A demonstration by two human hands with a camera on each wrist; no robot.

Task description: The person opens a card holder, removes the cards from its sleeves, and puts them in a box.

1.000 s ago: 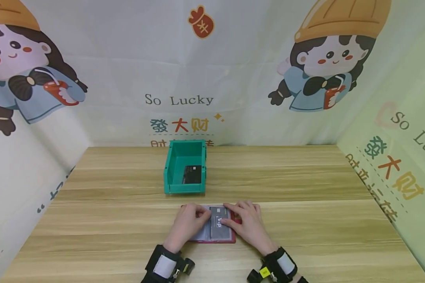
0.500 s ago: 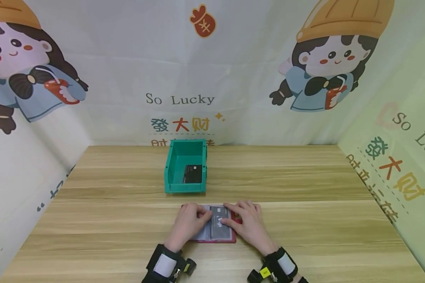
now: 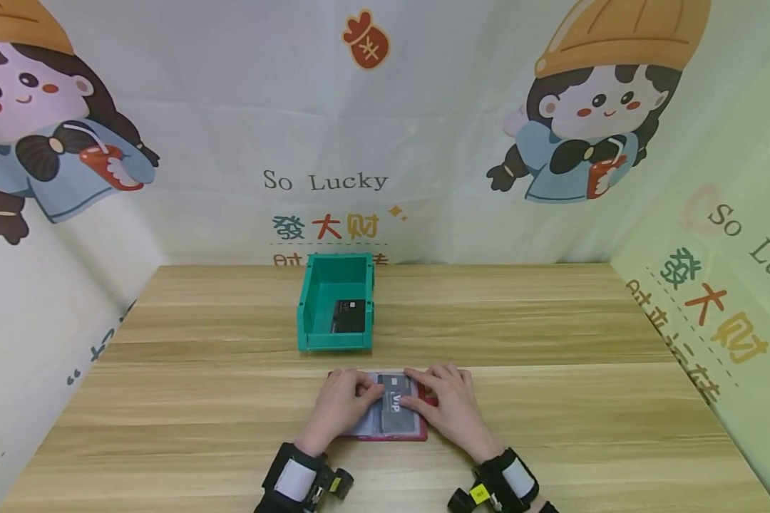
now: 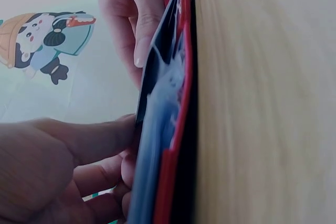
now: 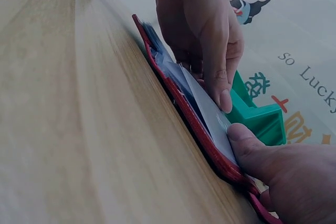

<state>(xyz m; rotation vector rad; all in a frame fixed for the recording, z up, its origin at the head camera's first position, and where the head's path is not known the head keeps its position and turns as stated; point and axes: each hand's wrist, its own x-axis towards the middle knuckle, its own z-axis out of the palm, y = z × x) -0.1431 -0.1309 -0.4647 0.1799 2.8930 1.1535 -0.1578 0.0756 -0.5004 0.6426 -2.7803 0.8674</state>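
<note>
A small red card holder (image 3: 391, 438) with clear plastic sleeves (image 4: 152, 145) lies opened out on the table. On its right side is a dark grey VIP card (image 3: 398, 420), its edge lifted at a slant from the red cover in the right wrist view. My left hand (image 3: 342, 400) pinches at the card's left edge, thumb and fingertips together, other fingers curled beside the sleeves. From the right, my right hand (image 3: 452, 402) holds the holder, with its thumb (image 5: 244, 135) pressing on the card and its fingers at the red cover's outer edge.
Beyond the holder stands a green open-fronted bin (image 3: 303, 324) with a black card (image 3: 349, 316) lying inside. A printed cloth (image 3: 436, 142) hangs behind the wooden table (image 3: 520, 320) and along its sides.
Both hands stay in nearly the same place on the card and holder. The bin and the black card have not moved.
</note>
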